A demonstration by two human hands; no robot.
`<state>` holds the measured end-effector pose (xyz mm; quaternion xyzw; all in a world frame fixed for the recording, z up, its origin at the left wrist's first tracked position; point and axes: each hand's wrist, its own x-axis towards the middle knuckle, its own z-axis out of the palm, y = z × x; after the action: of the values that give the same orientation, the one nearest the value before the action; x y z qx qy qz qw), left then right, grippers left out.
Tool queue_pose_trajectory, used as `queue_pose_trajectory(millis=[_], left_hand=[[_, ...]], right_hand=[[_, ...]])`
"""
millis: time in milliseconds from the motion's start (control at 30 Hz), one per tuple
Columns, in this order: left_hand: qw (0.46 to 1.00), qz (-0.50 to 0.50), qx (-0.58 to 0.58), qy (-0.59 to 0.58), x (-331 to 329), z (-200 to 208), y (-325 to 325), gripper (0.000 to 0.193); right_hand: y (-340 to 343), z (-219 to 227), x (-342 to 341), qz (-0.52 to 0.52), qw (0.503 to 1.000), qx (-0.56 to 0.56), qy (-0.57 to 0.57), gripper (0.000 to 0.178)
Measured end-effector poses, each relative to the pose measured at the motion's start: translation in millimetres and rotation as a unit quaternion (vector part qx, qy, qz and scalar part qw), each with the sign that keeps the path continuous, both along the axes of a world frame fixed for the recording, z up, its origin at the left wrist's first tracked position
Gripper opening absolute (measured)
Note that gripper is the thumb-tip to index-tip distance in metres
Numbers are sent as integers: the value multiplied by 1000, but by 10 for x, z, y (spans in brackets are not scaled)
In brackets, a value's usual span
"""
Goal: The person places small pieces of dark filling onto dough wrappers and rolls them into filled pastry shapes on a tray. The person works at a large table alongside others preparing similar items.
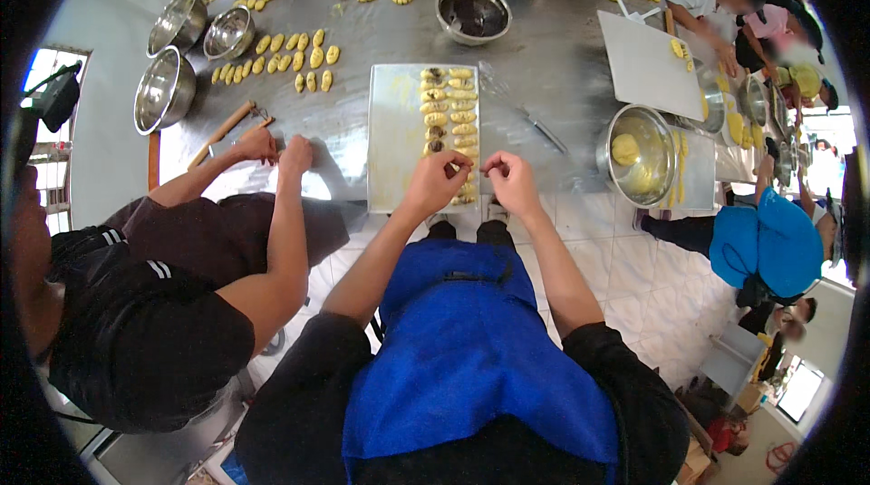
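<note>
In front of me a pale tray (395,136) lies at the table's near edge. Along its right side run two columns of small yellow dough pieces (463,106), several with dark streaks on top. My left hand (439,182) hovers over the lower end of these columns, thumb and fingertips pinched together. Just past the tray's right edge, my right hand (513,184) is closed in a similar pinch, its fingertips close to the left ones. Whatever either pinch holds is too small to make out. Some dough pieces are hidden beneath my left hand.
A bowl of dark filling (473,14) stands beyond the tray. To the right are a steel bowl with dough (638,154), a white board (649,63) and a pen-like tool (544,130). At left, a co-worker's hands (276,150) work near a wooden rolling pin (222,133).
</note>
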<state>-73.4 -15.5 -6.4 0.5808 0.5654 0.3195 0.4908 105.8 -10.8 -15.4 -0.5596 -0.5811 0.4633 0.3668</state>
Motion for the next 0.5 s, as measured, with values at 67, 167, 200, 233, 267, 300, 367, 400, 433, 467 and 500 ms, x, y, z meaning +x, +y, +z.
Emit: queue_pose_trajectory(millis=[67, 167, 200, 233, 267, 300, 367, 400, 433, 467, 500], left_hand=[[1000, 7, 16, -16, 35, -95, -73, 11], [1000, 7, -4, -6, 89, -126, -157, 9], [1000, -10, -8, -8, 107, -169, -175, 11], [1000, -28, -11, -9, 125, -210, -197, 14], [1000, -21, -12, -14, 150, -219, -207, 14], [1000, -18, 13, 0, 177, -226, -220, 15], [999, -12, 37, 13, 210, -195, -230, 17], [998, -26, 47, 14, 216, -147, -226, 17], [997, -40, 57, 16, 224, -118, -226, 17], [998, -35, 58, 15, 229, -148, -217, 17], [997, -42, 62, 0, 237, -188, -209, 16]], right_hand=[[-40, 2, 36, 15, 999, -8, -37, 14], [-89, -59, 107, 22, 997, -5, -67, 14], [-94, -87, 125, 30, 997, -25, -64, 13], [-101, -117, 138, 37, 996, -45, -61, 11], [-99, -98, 126, 44, 996, -47, -67, 11], [-102, -75, 111, 39, 996, -52, -58, 10], [-99, -75, 103, 38, 996, -58, -52, 10], [-101, -102, 113, 38, 997, -47, -39, 10], [-104, -122, 127, 38, 998, -36, -27, 10], [-91, -107, 117, 42, 998, -35, -28, 10], [-89, -89, 113, 49, 998, -37, -29, 10]])
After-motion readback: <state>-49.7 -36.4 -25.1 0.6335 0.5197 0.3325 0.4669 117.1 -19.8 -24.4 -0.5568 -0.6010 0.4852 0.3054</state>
